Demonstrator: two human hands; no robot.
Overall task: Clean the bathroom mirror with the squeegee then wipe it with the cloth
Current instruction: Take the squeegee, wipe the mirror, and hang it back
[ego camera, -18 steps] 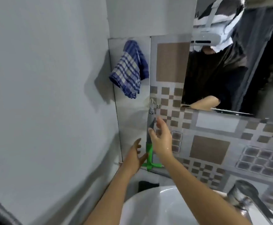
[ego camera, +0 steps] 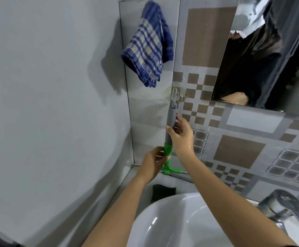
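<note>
A squeegee (ego camera: 171,120) with a grey handle and a green head hangs upright from a clear wall hook (ego camera: 174,94) in the tiled corner. My right hand (ego camera: 181,135) wraps around the grey handle from the right. My left hand (ego camera: 154,162) touches the green neck just above the blade. A blue and cream checked cloth (ego camera: 148,45) hangs on the wall above and to the left. The mirror (ego camera: 269,56) fills the upper right and reflects a person in dark clothes.
A white sink basin (ego camera: 171,223) lies below my arms, with a chrome tap (ego camera: 284,204) at the right. A dark sponge (ego camera: 163,190) sits on the ledge behind the basin. A plain grey wall takes up the left side.
Both hands have closed in on the hanging squeegee: the right hand now grips the grey handle and the left holds the green neck. The view has dropped and moved closer.
</note>
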